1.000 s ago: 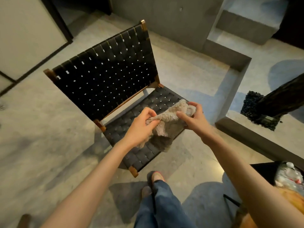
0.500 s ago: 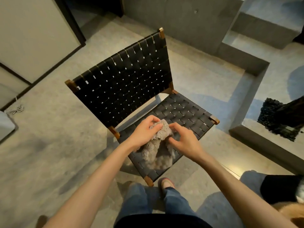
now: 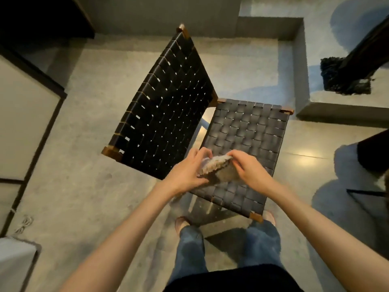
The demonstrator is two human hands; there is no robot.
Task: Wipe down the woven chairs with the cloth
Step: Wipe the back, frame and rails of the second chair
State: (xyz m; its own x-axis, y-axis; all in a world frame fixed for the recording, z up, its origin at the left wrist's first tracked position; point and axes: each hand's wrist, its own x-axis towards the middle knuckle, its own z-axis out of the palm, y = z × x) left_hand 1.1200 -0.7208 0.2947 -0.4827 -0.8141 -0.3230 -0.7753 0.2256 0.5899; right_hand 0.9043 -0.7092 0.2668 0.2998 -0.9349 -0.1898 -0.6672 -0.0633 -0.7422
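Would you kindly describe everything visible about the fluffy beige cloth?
The fluffy beige cloth looks like thick pile fabric, bunched into a folded wad, slightly blurred. The left hand grips its left end; the right hand pinches its right end. It is held over the near left part of the black woven chair seat; whether it touches the seat is unclear.

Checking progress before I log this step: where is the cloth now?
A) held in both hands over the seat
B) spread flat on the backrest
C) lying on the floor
A: the left hand and the right hand both grip the bunched cloth above the chair's seat.
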